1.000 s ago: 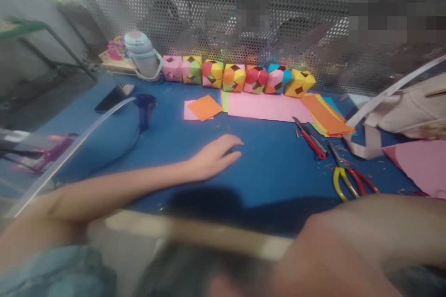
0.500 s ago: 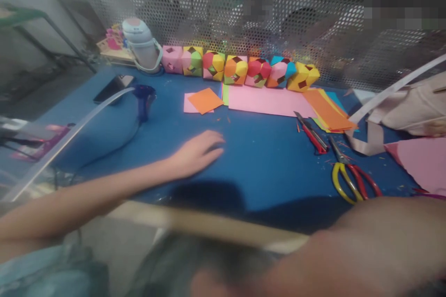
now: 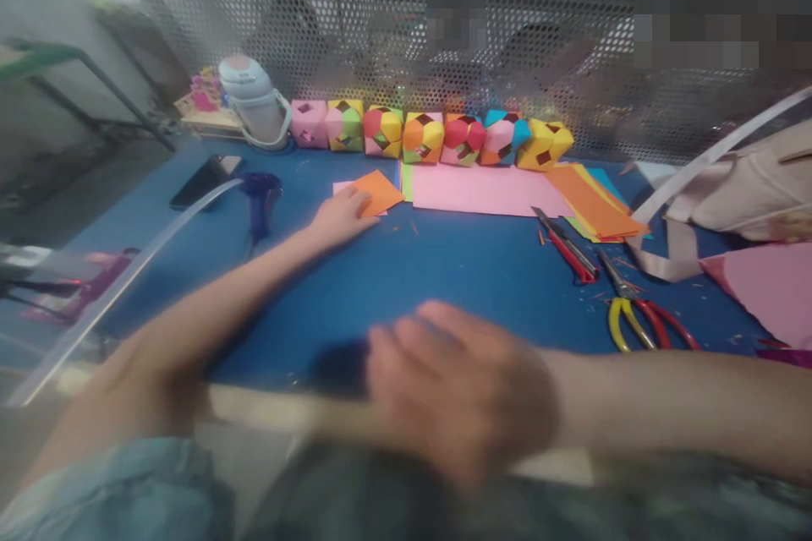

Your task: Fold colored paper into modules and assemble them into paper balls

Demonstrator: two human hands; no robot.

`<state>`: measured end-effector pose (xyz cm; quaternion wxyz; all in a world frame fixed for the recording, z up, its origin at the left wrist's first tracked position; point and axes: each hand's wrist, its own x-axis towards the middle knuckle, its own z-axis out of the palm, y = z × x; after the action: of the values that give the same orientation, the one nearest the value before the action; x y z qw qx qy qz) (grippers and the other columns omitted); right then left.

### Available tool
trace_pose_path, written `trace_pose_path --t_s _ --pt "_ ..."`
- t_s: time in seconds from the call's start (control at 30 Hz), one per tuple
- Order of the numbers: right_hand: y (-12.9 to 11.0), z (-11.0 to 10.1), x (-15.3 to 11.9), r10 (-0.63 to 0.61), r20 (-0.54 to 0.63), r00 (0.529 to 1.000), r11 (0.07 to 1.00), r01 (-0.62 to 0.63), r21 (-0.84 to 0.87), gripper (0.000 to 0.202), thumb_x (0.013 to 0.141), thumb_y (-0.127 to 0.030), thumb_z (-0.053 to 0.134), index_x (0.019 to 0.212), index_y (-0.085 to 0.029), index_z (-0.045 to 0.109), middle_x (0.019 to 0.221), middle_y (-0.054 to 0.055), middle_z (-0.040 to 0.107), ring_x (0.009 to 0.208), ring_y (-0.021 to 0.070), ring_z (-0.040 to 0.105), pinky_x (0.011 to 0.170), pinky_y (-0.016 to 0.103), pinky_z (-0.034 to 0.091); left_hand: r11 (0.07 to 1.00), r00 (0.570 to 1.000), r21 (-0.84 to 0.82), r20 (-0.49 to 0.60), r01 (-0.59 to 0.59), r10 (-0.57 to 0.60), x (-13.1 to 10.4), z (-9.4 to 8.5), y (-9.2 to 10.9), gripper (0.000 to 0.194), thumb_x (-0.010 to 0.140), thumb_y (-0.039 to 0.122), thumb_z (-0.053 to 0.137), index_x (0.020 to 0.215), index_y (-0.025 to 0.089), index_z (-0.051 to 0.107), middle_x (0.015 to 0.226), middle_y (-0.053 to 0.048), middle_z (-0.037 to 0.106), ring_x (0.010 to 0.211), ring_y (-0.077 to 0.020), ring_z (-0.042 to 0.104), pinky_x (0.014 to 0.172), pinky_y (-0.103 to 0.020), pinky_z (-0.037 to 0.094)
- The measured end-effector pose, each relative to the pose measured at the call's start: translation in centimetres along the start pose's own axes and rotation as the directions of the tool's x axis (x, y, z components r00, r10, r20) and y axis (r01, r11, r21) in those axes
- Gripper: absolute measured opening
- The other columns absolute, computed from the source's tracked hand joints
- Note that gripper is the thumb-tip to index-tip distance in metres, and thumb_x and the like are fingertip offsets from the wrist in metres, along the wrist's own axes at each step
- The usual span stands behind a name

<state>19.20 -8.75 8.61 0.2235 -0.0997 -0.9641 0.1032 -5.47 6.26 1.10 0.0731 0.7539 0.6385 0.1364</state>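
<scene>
My left hand (image 3: 342,214) reaches over the blue tabletop, its fingers stretched out loosely on the left corner of an orange paper square (image 3: 379,193). Beneath that square, a pink paper square (image 3: 341,186) shows partly at its left. Whether the fingers pinch either sheet cannot be seen; they look laid on top. My right hand (image 3: 460,385) hovers over the table's front edge, blurred by motion, its fingers bent and pointing left. Nothing can be made out in it. Its fingertips are too smeared to show whether they are apart or closed.
Folded paper blocks (image 3: 424,137) stand in a row at the back beside a flask (image 3: 254,101). Pink sheets (image 3: 473,190) and orange strips (image 3: 596,203) lie before them. A red cutter (image 3: 567,252) and scissors (image 3: 625,292) rest at right; a phone (image 3: 206,182) lies at left.
My left hand has moved away from me, from bare tabletop onto the orange square. My right hand has swung up and into view from the bottom edge.
</scene>
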Motion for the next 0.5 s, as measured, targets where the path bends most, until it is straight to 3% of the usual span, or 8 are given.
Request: trace_pose_path --t_s 0.03,0.1,0.2,0.27,0.37,0.5 --pt "2.2 -0.1 1.7 -0.091 0.039 0.995 0.986 0.095 -0.136 0.026 0.090 -0.020 0.043 0.089 -0.023 0.069 0.090 0.008 0.072 0.077 0.0211 0.059 0.060 0.039 0.045 1.000 1.000 0.009 -0.006 0.015 -0.015 0.2 0.0 -0.3 0.033 0.084 0.039 0.052 0.104 0.015 0.062 0.118 -0.016 0.060 0.105 -0.0296 0.056 0.090 -0.040 0.043" --pt "6.8 0.2 4.3 -0.062 0.116 0.991 0.933 0.100 -0.347 0.027 0.091 -0.015 0.041 0.085 -0.017 0.068 0.079 0.010 0.069 0.073 0.0216 0.057 0.060 0.037 0.041 0.999 0.999 0.031 -0.033 0.044 -0.043 0.6 -0.1 -0.8 0.026 0.086 0.029 0.045 0.098 0.014 0.064 0.107 -0.015 0.064 0.098 -0.0274 0.058 0.087 -0.039 0.044" --pt "13.2 1.6 6.5 0.198 0.156 0.968 0.880 -0.105 -0.464 0.025 0.090 -0.014 0.041 0.096 -0.010 0.065 0.097 0.017 0.067 0.089 0.0256 0.057 0.070 0.037 0.040 0.996 0.997 0.060 -0.059 0.061 -0.058 0.8 -0.5 -1.5 0.028 0.085 0.018 0.037 0.091 0.012 0.065 0.097 -0.015 0.066 0.090 -0.0246 0.058 0.084 -0.037 0.044" --pt "16.8 2.8 7.4 0.379 0.203 0.903 0.856 -0.259 -0.447 0.027 0.089 -0.012 0.040 0.105 -0.008 0.062 0.110 0.018 0.063 0.097 0.0263 0.055 0.075 0.036 0.038 0.995 0.996 0.076 -0.064 0.068 -0.063 0.8 -0.8 -2.0 0.029 0.083 0.015 0.037 0.089 0.011 0.064 0.095 -0.015 0.066 0.088 -0.0232 0.058 0.084 -0.035 0.045" --pt "20.3 4.6 8.6 0.429 0.221 0.876 0.846 -0.305 -0.436 0.023 0.089 -0.018 0.046 0.102 -0.009 0.063 0.107 0.017 0.065 0.093 0.0241 0.057 0.073 0.032 0.038 0.992 0.996 0.100 -0.047 0.079 -0.075 1.0 -1.3 -3.0 0.027 0.075 0.010 0.040 0.085 0.011 0.065 0.092 -0.013 0.065 0.086 -0.0215 0.058 0.082 -0.033 0.045" --pt "21.7 6.4 9.9 0.377 0.252 0.891 0.879 -0.258 -0.401 0.025 0.090 -0.035 0.052 0.099 -0.014 0.065 0.102 0.011 0.067 0.087 0.0209 0.058 0.068 0.028 0.036 0.989 0.996 0.124 0.017 0.084 -0.087 1.1 -2.1 -4.1 0.022 0.068 0.009 0.045 0.079 0.013 0.065 0.086 -0.011 0.065 0.080 -0.0204 0.059 0.074 -0.030 0.046"
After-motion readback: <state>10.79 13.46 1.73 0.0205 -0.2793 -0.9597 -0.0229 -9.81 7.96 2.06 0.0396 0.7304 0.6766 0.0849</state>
